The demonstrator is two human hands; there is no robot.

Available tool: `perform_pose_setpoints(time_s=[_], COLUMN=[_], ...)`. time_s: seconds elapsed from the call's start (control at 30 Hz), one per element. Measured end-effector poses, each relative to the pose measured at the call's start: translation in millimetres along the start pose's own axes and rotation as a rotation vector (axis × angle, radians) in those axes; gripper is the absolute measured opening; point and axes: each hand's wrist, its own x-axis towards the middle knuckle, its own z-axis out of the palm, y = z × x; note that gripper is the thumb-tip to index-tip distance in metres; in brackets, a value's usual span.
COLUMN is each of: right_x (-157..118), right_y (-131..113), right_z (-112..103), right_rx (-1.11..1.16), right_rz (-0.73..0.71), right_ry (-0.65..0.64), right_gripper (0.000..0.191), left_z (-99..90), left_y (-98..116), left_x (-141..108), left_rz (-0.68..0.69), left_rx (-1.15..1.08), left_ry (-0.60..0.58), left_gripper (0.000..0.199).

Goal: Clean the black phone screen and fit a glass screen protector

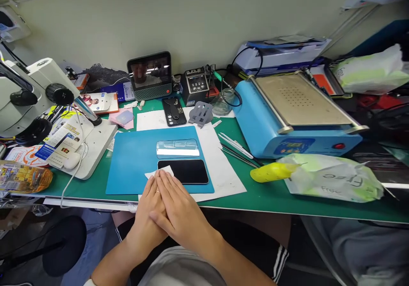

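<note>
My left hand (150,218) and my right hand (180,211) are together at the front edge of the blue mat (132,158), the right partly over the left. Both hands' fingers are stretched out and lie flat, side by side. Their fingertips touch a small white cloth or tissue (151,175) on the left end of a black-screened phone (191,171). Its underside is hidden. Just behind the phone, a clear rectangular sheet (177,144) with a white strip lies on the mat. A ring shows on a left finger.
A microscope (41,94) stands left. Behind the mat are a dark phone (174,112), a grey holder (200,113), a display (150,75) and a glass jar (223,103). Tweezers (238,146), a blue heating machine (265,128) and a plastic bag (332,179) are right.
</note>
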Motion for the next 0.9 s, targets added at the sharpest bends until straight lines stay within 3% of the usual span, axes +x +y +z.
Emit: perform_pose_setpoints(time_s=[0.27,0.43,0.7,0.9], right_x=[-44,-56,-30,-10], right_y=[31,52,67,57], right_z=[-23,-33,-33,-21], right_rx=[-0.021,-0.048,-0.163,-0.183], right_rz=[0.016,0.092,0.219,0.208], right_ry=[0.124,0.164,0.191,0.182], right_gripper=[0.079,0.073,0.063,0.061], left_z=[7.1,21.5,36.2,37.8], left_y=[49,64,52,37], left_x=[28,51,82,71], left_rz=[0.094,0.118,0.140,0.089], left_rx=[0.093,0.026,-0.090,-0.062], left_ry=[0.038,0.042,0.032,0.049], left_gripper=[0.062,0.062,0.060,0.060])
